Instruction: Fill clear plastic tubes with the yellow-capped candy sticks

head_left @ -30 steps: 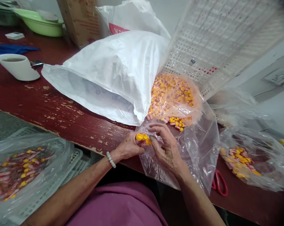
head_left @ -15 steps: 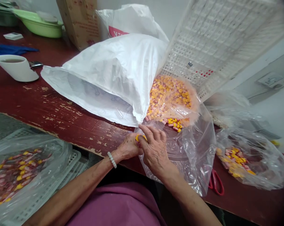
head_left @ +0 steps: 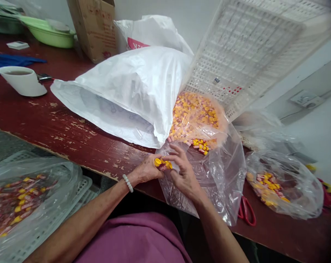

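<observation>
Several small red-labelled pieces with yellow caps [head_left: 162,166] are clustered in my left hand [head_left: 147,170], which is closed around them and wears a pale bead bracelet. Just to the right, my right hand [head_left: 183,170] has its fingers spread, with a fingertip by the yellow caps; I cannot tell whether it touches them. Beneath both hands lies a clear plastic bag [head_left: 209,182]. Its far part holds many of the same yellow-capped pieces [head_left: 197,109], and a few form a small pile [head_left: 200,145] nearer me. A large white sack [head_left: 132,80] gapes open at the left.
A white plastic crate [head_left: 242,54] leans behind the bag. Red-handled scissors [head_left: 247,212] and another bag of pieces [head_left: 272,184] lie at right. A white cup [head_left: 23,82] stands at left on the worn red table [head_left: 72,135]. Below it, a bag of pieces [head_left: 20,201] rests on a crate.
My right hand's fingers have spread and drawn back from the pieces, so more of the yellow caps in my left hand shows. The view has shifted slightly.
</observation>
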A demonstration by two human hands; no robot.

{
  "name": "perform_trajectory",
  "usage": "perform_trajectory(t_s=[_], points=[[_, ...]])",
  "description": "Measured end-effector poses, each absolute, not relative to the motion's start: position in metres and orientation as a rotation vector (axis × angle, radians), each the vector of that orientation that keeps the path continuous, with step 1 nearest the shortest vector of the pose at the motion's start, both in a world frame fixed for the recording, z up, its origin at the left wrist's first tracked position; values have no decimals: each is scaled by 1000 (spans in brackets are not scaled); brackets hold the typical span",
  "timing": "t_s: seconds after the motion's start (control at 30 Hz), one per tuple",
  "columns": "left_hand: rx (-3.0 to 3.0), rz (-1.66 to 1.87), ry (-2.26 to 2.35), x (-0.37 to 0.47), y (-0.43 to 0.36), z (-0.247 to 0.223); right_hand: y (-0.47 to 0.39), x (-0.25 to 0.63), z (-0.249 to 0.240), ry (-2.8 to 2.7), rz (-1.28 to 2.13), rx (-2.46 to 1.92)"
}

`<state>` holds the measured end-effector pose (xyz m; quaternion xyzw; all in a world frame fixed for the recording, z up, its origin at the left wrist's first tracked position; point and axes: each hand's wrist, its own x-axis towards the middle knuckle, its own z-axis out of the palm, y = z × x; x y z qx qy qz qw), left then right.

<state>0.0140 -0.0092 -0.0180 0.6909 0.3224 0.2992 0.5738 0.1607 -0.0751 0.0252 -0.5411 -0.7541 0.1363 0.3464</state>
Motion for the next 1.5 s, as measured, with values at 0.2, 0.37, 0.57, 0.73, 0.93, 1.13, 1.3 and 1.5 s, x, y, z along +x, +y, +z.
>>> perform_trajectory(t_s=[0.2, 0.37, 0.57, 0.73, 0.93, 1.13, 1.3, 1.5], points=[[1267, 743, 584, -14, -20, -1, -81, 165, 26, -1812, 496, -1381], [909, 696, 495, -22, -29, 2, -89, 146, 25, -1954, 436, -1268], [592, 597, 413, -23, -32, 4, -84, 137, 18, -2029, 382, -1228], [474, 528, 406, -24, -34, 8, -76, 139, 17, -2064, 314, -1226], [380, 486, 485, -22, -35, -1, -73, 142, 14, -2140, 194, -1199], [386, 502, 424, -25, -32, -3, -75, 134, 2, -1918, 526, -1286], [466, 514, 403, -33, -35, 6, -83, 122, -5, -1679, 773, -1249], [578, 560, 401, -36, -41, 11, -87, 122, -6, -1737, 641, -1222]])
